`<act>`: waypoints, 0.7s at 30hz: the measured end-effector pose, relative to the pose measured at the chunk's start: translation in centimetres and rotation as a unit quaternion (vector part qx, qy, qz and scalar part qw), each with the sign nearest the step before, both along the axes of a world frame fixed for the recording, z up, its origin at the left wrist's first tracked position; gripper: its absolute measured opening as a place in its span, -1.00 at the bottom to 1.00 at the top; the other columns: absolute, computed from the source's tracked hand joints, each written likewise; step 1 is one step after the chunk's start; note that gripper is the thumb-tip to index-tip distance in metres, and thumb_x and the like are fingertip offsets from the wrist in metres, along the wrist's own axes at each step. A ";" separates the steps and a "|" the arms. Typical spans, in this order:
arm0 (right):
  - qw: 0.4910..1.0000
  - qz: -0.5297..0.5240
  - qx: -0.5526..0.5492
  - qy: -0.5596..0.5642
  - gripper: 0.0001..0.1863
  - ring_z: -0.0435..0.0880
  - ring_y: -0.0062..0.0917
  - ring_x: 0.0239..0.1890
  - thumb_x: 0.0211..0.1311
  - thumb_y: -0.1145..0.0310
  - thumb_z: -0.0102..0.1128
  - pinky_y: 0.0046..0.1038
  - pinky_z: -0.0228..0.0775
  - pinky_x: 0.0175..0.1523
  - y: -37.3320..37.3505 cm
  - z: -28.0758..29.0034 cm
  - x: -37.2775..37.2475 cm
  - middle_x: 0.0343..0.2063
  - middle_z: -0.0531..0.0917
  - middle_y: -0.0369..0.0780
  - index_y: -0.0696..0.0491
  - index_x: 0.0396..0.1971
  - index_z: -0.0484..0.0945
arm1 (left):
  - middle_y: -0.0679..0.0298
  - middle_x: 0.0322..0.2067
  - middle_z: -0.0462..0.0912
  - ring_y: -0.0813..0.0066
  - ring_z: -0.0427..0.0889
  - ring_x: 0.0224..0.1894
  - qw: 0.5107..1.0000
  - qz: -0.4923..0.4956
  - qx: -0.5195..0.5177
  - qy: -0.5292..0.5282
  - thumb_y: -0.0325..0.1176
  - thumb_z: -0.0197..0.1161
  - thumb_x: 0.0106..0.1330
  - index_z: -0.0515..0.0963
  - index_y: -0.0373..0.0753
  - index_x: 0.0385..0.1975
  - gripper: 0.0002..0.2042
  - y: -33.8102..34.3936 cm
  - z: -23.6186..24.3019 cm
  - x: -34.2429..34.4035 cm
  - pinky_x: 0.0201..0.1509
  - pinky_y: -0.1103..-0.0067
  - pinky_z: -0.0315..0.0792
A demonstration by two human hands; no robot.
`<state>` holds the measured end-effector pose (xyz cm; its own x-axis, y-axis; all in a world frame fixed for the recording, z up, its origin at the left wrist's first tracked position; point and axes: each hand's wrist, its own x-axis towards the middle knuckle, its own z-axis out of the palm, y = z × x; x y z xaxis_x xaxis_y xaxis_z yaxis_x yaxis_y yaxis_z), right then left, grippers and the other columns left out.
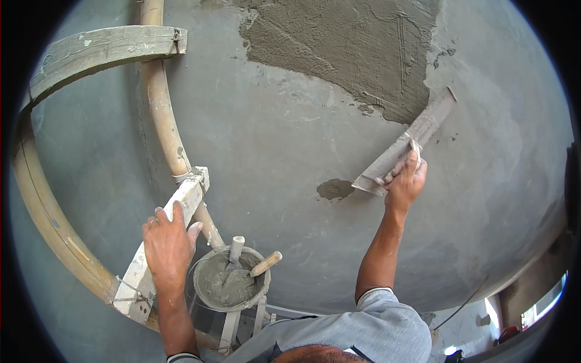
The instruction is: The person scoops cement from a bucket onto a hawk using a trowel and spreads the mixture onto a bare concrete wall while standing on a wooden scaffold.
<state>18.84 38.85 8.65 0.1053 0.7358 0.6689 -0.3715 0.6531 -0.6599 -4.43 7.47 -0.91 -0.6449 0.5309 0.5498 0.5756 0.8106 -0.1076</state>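
Observation:
My right hand [405, 180] is closed round the handle of a long plastering trowel [433, 118], its blade slanted against the grey wall just below a patch of wet mortar [357, 51]. A small blob of mortar [334, 189] sticks to the wall by the trowel's lower end. On the left, my left hand [168, 248] grips a whitish wooden ladder rung [192, 189], fingers over it and thumb apart on its right side. Close to that hand stands a bucket [209, 296] of mortar, with two wooden-handled hand trowels [266, 264] in it.
Curved-looking bamboo ladder rails [160, 109] run up the left side, joined by another wooden rung [109, 45] higher up. The grey wall [272, 139] fills most of the view. Wooden bars [230, 330] lie under the bucket. Far below at the right, a pale floor [469, 327] shows.

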 end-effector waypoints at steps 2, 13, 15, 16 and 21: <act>0.999 0.023 0.006 -0.033 -0.64 0.34 -0.74 -0.78 0.52 0.04 -0.03 -0.65 0.24 -0.76 0.5 0.4 -1.3 -0.69 0.36 -0.37 0.07 -0.22 0.30 | 0.06 -0.22 0.58 0.11 0.66 -0.20 1.000 -0.001 -0.002 0.002 0.08 0.28 0.25 0.44 -0.19 0.15 -0.41 -0.1 0.0 0.0 0.00 0.29 0.44; 0.949 0.097 0.138 -0.267 -0.55 0.70 0.07 -0.29 0.45 0.08 0.05 -0.09 0.48 -0.16 -5.3 3.4 -18.8 -0.40 0.66 0.18 0.27 -0.16 0.39 | 0.01 -0.16 0.59 0.07 0.66 -0.13 1.000 -0.006 0.001 0.018 0.09 0.28 0.24 0.44 -0.21 0.17 -0.39 -0.1 -0.2 0.1 0.02 0.29 0.45; 0.942 0.118 0.144 -0.279 -0.53 0.66 0.16 -0.22 0.44 0.08 0.06 -0.03 0.45 -0.10 -6.4 4.4 -21.2 -0.34 0.65 0.24 0.29 -0.15 0.40 | 0.01 -0.15 0.59 0.05 0.66 -0.13 1.000 -0.007 0.001 -0.006 0.08 0.28 0.24 0.44 -0.21 0.17 -0.39 -0.1 -0.1 0.0 0.03 0.28 0.45; 0.942 0.119 0.145 -0.279 -0.53 0.66 0.16 -0.22 0.44 0.08 0.06 -0.03 0.45 -0.10 -7.1 4.9 -21.9 -0.34 0.65 0.24 0.29 -0.15 0.40 | 0.01 -0.15 0.59 0.05 0.66 -0.13 1.000 -0.006 0.002 -0.005 0.08 0.28 0.24 0.44 -0.21 0.17 -0.39 -0.1 -0.1 0.0 0.03 0.28 0.45; 0.854 0.166 0.187 -0.455 -0.42 0.61 0.23 -0.12 0.43 -0.02 0.02 0.03 0.40 0.03 -7.0 5.2 -25.1 -0.24 0.61 0.32 0.33 -0.10 0.41 | -0.01 -0.15 0.60 0.07 0.66 -0.15 0.999 -0.030 0.016 0.001 0.09 0.29 0.23 0.45 -0.23 0.15 -0.39 0.2 -0.4 -0.4 0.00 0.29 0.44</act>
